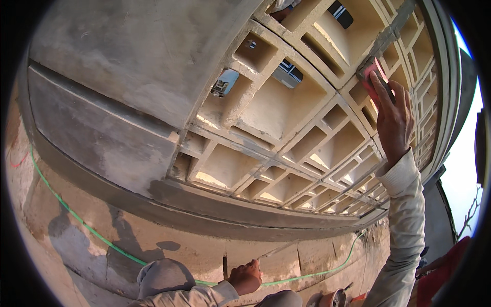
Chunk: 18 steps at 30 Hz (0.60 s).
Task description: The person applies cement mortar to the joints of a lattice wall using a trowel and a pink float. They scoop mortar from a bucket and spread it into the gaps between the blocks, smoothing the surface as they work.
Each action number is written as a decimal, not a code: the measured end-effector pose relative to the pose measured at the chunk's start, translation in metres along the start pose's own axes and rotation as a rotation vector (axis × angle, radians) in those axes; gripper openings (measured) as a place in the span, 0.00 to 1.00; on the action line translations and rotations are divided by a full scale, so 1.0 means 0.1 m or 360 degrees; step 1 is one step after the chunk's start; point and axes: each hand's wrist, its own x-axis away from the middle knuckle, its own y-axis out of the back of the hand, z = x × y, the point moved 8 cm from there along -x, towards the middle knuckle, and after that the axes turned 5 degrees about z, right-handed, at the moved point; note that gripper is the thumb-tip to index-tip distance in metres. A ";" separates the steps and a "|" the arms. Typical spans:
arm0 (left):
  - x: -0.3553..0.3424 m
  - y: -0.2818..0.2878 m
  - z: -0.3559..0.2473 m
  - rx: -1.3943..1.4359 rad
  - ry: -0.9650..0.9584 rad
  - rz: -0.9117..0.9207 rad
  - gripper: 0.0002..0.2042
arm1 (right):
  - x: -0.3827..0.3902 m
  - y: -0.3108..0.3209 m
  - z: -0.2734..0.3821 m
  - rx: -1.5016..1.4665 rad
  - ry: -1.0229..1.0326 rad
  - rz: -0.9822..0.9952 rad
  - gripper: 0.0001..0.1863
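My right hand [394,117] is raised on the right, its fingers closed round a red, mortar-smeared block [376,77]; whether it is a sponge or a float I cannot tell. The block's grey-coated end meets a joint of the cream breeze-block wall [276,115], just below a band of wet grey mortar [391,36]. Low in the middle, my left hand [245,277] is closed in a fist above my knees. A thin pale streak [276,249] runs up from its fingertips; whether the hand holds it is unclear.
A smooth grey plastered wall [117,66] with a ledge fills the left. A green hose [97,235] curves along the base. Near the lower right stands a bucket [333,298], with a person in red [445,271] beyond. Part of another person [281,9] shows through the top openings.
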 end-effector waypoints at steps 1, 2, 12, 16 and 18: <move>0.00 0.00 0.00 0.0005 0.0005 -0.0001 0.17 | -0.01 -0.01 0.01 -0.0009 0.0002 0.0017 0.36; 0.00 0.00 0.00 0.0006 0.0001 0.0003 0.17 | -0.01 0.01 0.01 -0.0008 0.0005 0.0038 0.36; 0.07 0.07 -0.04 -0.0012 0.0035 -0.0073 0.17 | 0.07 0.21 -0.16 0.0203 -0.0062 0.0032 0.34; 0.07 0.05 -0.07 -0.0010 -0.0020 -0.0070 0.16 | -0.13 0.23 -0.17 0.0003 -0.0158 0.0147 0.31; 0.06 0.01 -0.07 -0.0032 -0.0052 -0.0070 0.16 | -0.19 0.23 -0.17 -0.0046 -0.0221 0.0195 0.30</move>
